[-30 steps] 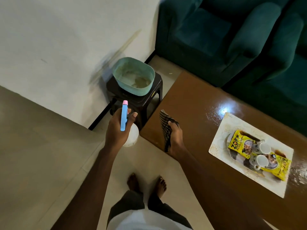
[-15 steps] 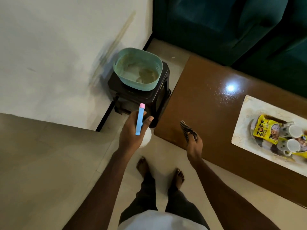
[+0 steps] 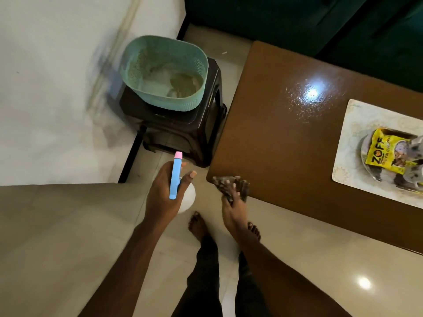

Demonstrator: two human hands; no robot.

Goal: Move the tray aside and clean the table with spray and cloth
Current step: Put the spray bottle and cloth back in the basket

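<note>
— What is up at ten o'clock?
— A white wall (image 3: 57, 88) with a smudgy grey mark on it. A black strip (image 3: 131, 154) runs along its foot.
— And the floor?
— The floor (image 3: 57, 248) has big, pale, shiny tiles. A round bright spot (image 3: 364, 283) shines on them at four o'clock.
— Any furniture?
— A dark stool (image 3: 180, 136) at twelve o'clock, with a green basket (image 3: 164, 101) on it. A dark green sofa (image 3: 297, 19) sits at one o'clock, behind the brown bench (image 3: 263, 133).
</note>
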